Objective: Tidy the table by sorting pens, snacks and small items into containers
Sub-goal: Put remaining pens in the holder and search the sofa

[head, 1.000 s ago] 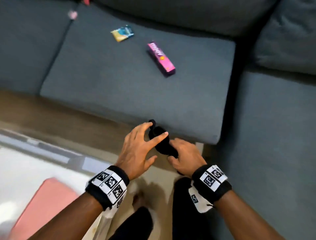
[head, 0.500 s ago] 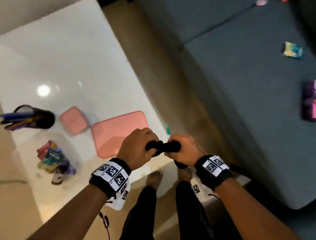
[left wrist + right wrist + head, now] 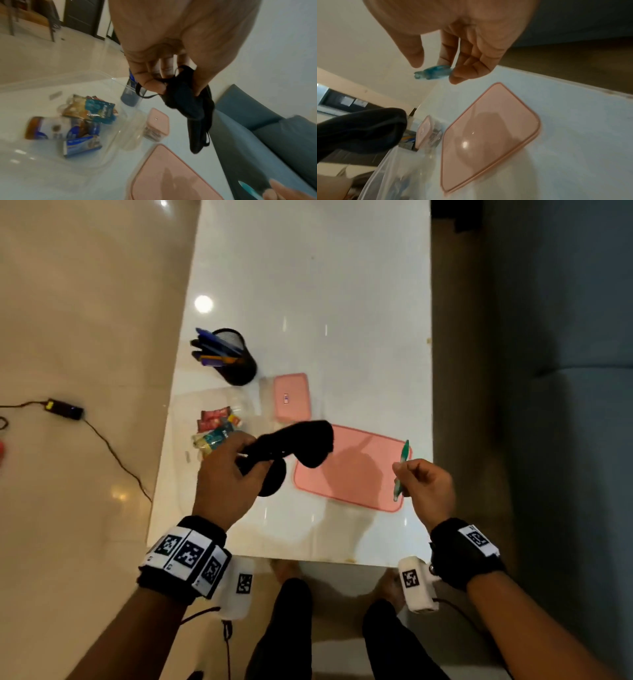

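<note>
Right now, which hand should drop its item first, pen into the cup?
Right. The right hand already pinches the green pen, though the cup sits nearer the left hand, which grips black cloth.

Home living room: grey-blue sofa (image 3: 565, 337) beside low glossy white table (image 3: 308, 268), polished cream tile floor (image 3: 85, 302), bare feet.

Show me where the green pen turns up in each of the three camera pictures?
Head view: the green pen stands near-upright at right of centre, pinched by the right hand.
Left wrist view: only its tip shows, bottom right corner.
Right wrist view: its end pokes out from the fingers, upper centre.
Shared landmark: the large pink lid beside it in each view.
</note>
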